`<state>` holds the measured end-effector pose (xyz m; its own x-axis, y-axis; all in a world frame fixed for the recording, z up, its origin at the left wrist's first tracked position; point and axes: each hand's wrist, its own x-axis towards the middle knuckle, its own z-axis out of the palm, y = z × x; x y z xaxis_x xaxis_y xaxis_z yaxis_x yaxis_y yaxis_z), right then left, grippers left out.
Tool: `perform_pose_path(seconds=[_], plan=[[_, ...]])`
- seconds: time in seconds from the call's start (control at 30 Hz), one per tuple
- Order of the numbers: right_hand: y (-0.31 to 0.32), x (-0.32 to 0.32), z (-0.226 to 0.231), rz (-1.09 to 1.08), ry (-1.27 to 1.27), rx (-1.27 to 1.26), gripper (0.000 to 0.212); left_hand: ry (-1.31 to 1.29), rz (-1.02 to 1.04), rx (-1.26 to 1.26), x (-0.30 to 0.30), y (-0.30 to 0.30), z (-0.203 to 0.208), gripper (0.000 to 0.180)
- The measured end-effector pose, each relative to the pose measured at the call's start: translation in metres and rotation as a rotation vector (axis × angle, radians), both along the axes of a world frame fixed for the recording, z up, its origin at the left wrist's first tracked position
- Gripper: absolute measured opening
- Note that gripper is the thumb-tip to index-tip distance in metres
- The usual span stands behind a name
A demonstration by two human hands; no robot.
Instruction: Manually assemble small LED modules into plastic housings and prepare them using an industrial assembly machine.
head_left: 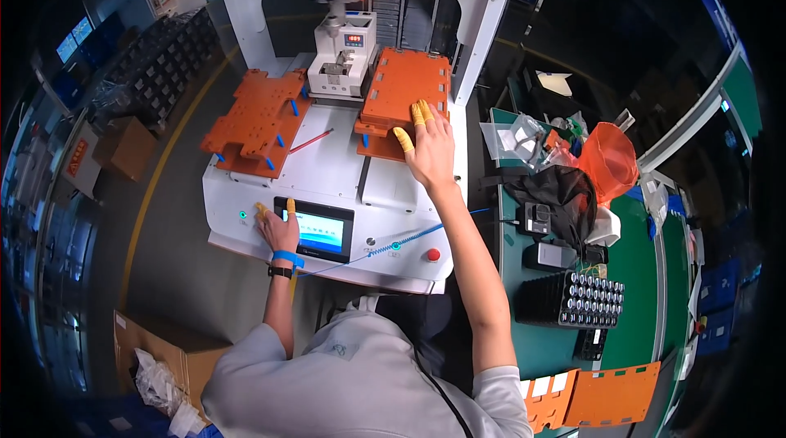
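Note:
My right hand (431, 150) lies on the near right part of an orange fixture plate (408, 82), its fingers stretched and capped with yellow finger cots. The thumb is spread out by the plate's front edge. Blue posts show below this plate, above a lower orange board. My left hand (280, 231), also in yellow finger cots, is at the left edge of a touchscreen (321, 230) on the white machine's front panel. One finger reaches over the screen's frame, another points toward a green-lit button (243, 214). A blue wrist strap (288, 258) circles my left wrist.
Another orange fixture (255, 115) on blue posts stands at the left of the machine bed. A white unit with a red display (354, 41) sits below the machine's head. At right, a green bench (639, 266) carries a black tray of cylindrical cells (591, 301) and plastic bags.

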<state>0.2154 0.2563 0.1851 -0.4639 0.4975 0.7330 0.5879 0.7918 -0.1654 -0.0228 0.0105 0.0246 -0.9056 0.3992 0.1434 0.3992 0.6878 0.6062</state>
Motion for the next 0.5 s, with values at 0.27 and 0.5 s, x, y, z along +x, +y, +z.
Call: perform_pose_path(seconds=[0.27,0.5], plan=[[-0.001,0.001,-0.003,-0.013,0.011,0.006,0.056,0.027,0.000,-0.017,0.002,-0.005,0.002,0.083],[0.002,0.004,-0.002,-0.026,-0.026,0.028,0.049,-0.084,-0.022,-0.039,0.002,-0.002,0.016,0.088]])
